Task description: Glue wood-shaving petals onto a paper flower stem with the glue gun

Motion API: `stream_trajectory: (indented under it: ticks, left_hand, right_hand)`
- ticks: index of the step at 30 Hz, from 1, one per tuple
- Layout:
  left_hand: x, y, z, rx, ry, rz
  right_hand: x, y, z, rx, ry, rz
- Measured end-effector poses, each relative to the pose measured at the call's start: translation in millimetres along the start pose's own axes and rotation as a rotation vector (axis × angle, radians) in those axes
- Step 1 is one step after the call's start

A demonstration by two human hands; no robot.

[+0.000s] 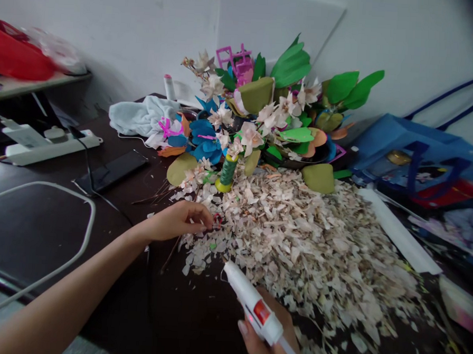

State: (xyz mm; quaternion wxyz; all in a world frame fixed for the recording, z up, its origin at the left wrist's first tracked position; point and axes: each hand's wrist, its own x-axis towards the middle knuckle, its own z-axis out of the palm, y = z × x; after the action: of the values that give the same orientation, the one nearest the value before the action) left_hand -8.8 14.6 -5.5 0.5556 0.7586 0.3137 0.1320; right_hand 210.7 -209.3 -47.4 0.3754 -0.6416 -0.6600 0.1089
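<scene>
Hot glue gun (257, 310), white with a red panel: one, held in our right hand (266, 339), fingers wrapped round its body, nozzle toward the heap. Left hand (176, 221): partly closed, fingers curled down at a small red piece (217, 220) on the heap's edge; we cannot tell whether they grip it.

Made so far: one paper flower arrangement (256, 112), with pale blossoms, blue petals and green leaves, massed against the wall. Still loose: a large heap of pale petal scraps (292, 243) on the dark table (186, 306), just in front of the arrangement. Also one spool of green thread (228, 171), upright between them.

Containers: one blue tote bag (412, 154), navy handles, at right, contents not distinguishable; one red bag (16, 54) on a shelf at left, contents hidden.
</scene>
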Motion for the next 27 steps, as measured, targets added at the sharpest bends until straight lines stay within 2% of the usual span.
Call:
stream_trajectory:
  ticks: [3, 5, 7, 11, 15, 20, 24, 27]
  left_hand:
    - [-1.4, 0.1, -5.6, 0.214, 0.176, -0.037]
    - [-4.5, -0.6, -11.3, 0.327, 0.301, -0.062]
    - [-9.1, -1.6, -19.0, 0.415, 0.403, -0.062]
    - [-20.0, -1.4, -37.2, 0.525, 0.555, -0.090]
    - [-27.7, -2.6, -51.2, 0.672, 0.597, -0.178]
    - [-27.7, -17.2, -60.8, 0.854, 0.598, -0.269]
    - [-21.6, -32.8, -63.7, 0.886, 0.599, -0.304]
    - [-15.6, -41.1, -62.6, 0.836, 0.595, -0.311]
  right_hand:
    - [15.2, 0.8, 0.6, 0.033, -0.087, -0.194]
    - [23.1, 0.8, 1.6, 0.097, -0.143, -0.274]
    - [24.7, 1.9, 4.1, 0.097, -0.149, -0.288]
    - [13.1, 7.7, 12.7, 0.069, -0.194, -0.205]
    - [5.5, 11.1, 17.4, 0.106, -0.237, -0.094]
    - [8.2, 11.9, 13.8, 0.038, -0.379, -0.087]
    - [8.2, 12.9, 11.6, 0.006, -0.390, -0.044]
    - [8.2, 11.7, 9.2, 0.009, -0.414, -0.064]
